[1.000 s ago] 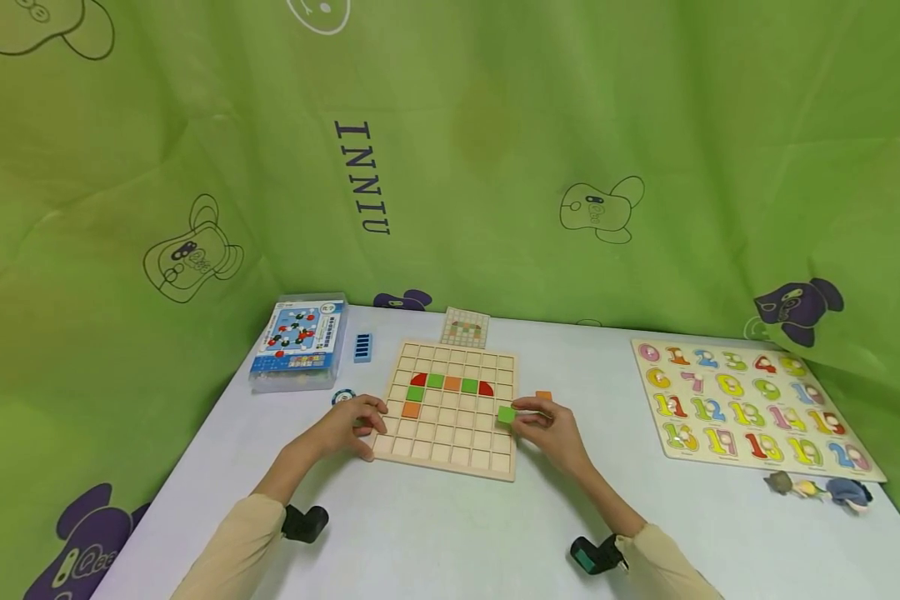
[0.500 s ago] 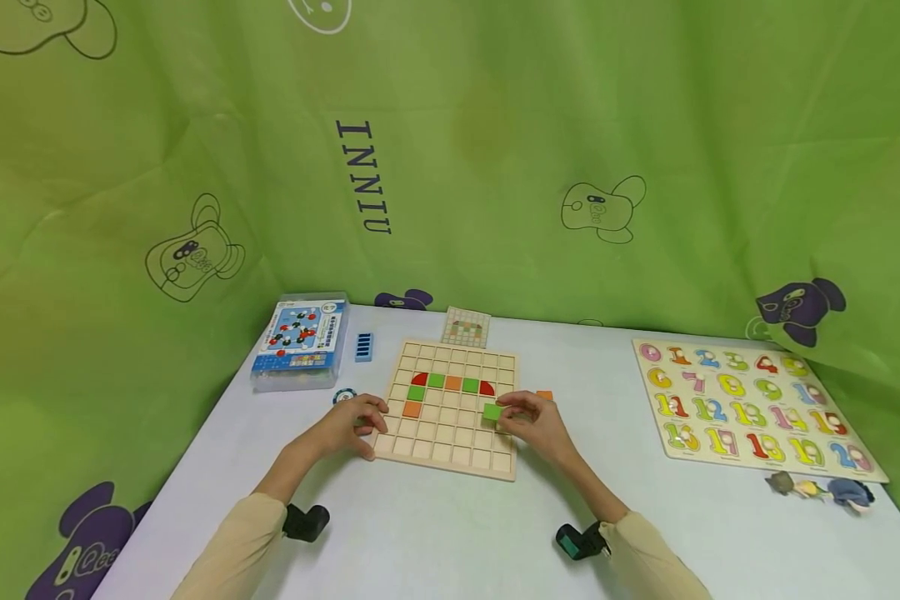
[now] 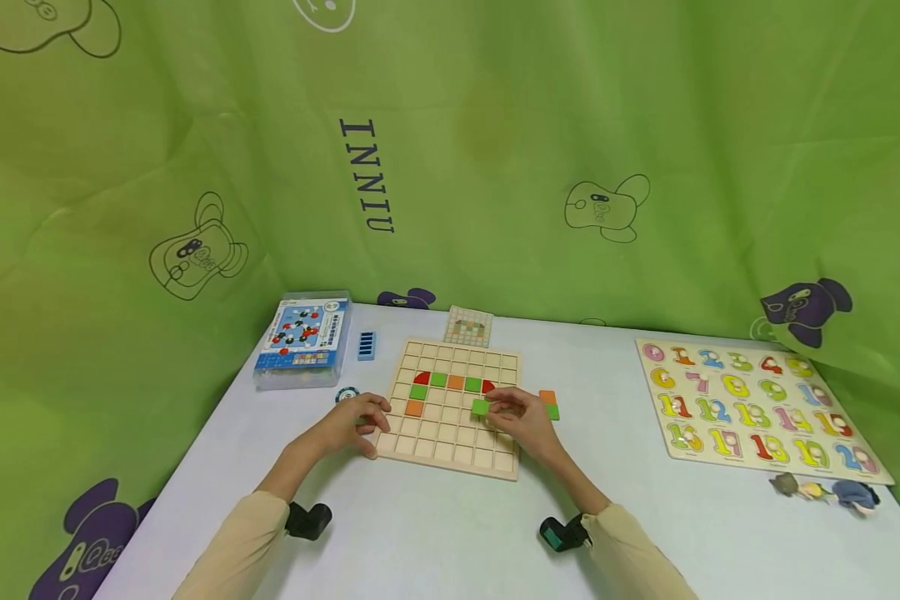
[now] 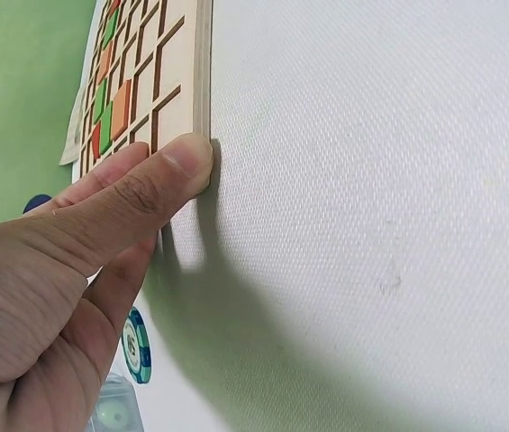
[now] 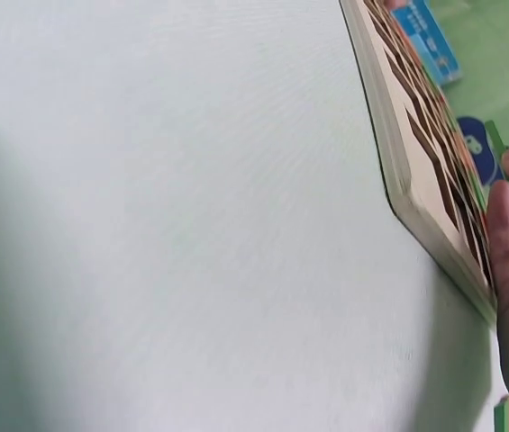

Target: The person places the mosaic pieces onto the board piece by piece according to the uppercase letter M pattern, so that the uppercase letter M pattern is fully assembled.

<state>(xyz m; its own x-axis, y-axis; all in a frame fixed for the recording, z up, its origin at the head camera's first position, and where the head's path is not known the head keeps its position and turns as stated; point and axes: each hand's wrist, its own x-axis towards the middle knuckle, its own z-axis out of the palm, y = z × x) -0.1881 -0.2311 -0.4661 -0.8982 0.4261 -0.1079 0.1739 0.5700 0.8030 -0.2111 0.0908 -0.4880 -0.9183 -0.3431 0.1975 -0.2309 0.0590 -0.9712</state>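
Head view: a green tile (image 3: 480, 407) is pinched by the right hand (image 3: 517, 421) over the wooden grid board (image 3: 450, 446). The board's left edge is touched by the relaxed left hand (image 3: 348, 425), thumb pressed against its side.

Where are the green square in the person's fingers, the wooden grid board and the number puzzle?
green square (image 3: 481, 407), head view, middle of its top face.
wooden grid board (image 3: 450, 442), head view, bare cells near the front edge.
number puzzle (image 3: 671, 454), head view, front left rim.
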